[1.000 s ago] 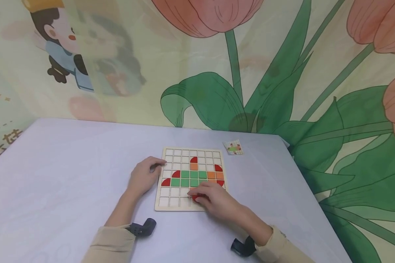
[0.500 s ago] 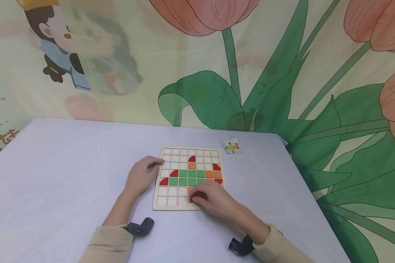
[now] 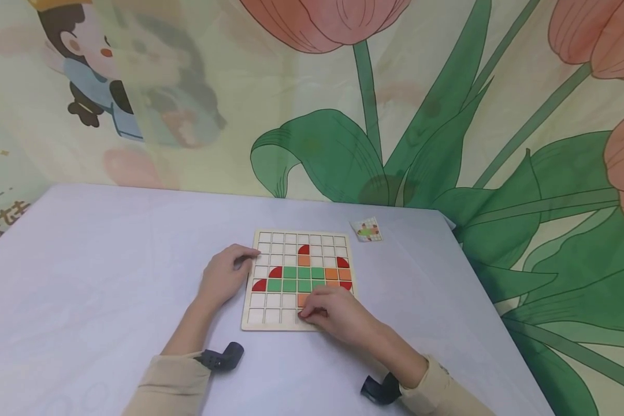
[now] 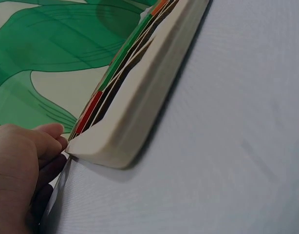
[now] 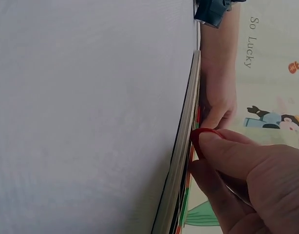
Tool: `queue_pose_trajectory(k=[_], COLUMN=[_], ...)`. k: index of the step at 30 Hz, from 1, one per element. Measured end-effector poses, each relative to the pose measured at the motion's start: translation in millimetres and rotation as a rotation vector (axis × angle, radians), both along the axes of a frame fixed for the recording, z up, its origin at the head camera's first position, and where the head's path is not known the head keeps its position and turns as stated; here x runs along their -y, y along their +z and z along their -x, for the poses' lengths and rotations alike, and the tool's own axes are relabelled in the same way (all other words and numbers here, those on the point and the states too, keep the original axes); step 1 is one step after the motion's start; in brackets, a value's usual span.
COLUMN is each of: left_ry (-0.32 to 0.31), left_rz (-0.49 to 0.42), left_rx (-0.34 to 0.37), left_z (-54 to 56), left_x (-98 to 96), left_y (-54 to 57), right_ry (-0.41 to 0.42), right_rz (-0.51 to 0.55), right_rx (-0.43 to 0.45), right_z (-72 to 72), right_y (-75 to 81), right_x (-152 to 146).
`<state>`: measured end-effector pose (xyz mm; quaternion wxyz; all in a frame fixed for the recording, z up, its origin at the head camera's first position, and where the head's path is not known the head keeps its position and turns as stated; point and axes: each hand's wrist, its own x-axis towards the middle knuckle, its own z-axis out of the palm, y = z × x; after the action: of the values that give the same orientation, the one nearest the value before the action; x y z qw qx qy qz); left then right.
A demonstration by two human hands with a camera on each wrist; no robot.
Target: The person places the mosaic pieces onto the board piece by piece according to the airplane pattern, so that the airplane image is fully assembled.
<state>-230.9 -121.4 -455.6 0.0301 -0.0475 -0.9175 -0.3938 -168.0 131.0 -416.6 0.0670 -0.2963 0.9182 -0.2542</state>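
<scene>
A square wooden grid board (image 3: 273, 301) lies on the table, with green tiles (image 3: 289, 285), orange tiles (image 3: 330, 274) and red quarter-round tiles (image 3: 275, 273) set in its cells. My right hand (image 3: 340, 312) is over the board's near right part, pinching a red quarter-round tile (image 5: 198, 139) between thumb and fingers. In the head view only a sliver of that tile shows, low over the cells below an orange tile. My left hand (image 3: 223, 276) rests by the board's left edge, its index fingertip touching the rim and its other fingers loosely bent.
A small picture card (image 3: 367, 230) with a coloured grid pattern lies behind the board's far right corner. A white cloth (image 3: 135, 277) covers the table. Behind it hangs a backdrop (image 3: 312, 150) printed with tulips. Dark wrist cameras (image 3: 223, 357) sit on both forearms.
In my right hand the red tile has turned and slipped lower under the fingers, showing less than before. More of the orange tile beside the fingers shows. The left hand keeps its place.
</scene>
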Motion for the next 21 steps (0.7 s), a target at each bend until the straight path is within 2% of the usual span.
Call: queue_pose_trajectory(k=[5,10,21], left_ry=[-0.001,0.006,-0.005], left_rz=[-0.004,-0.011,-0.008], left_rx=[-0.011,-0.009,-0.010], left_z=[0.2,-0.7,-0.2], left_x=[0.7,1.0,1.2], left_y=[-0.5,-0.1,-0.9], right_ry=[0.049,0.082,0.051], right_rz=[-0.025,-0.080,-0.112], right_rx=[-0.005,-0.048,-0.096], right_z=[-1.0,-1.6,-4.4], right_y=[-1.0,-1.7,-1.1], right_x=[-3.5,-3.7,-2.1])
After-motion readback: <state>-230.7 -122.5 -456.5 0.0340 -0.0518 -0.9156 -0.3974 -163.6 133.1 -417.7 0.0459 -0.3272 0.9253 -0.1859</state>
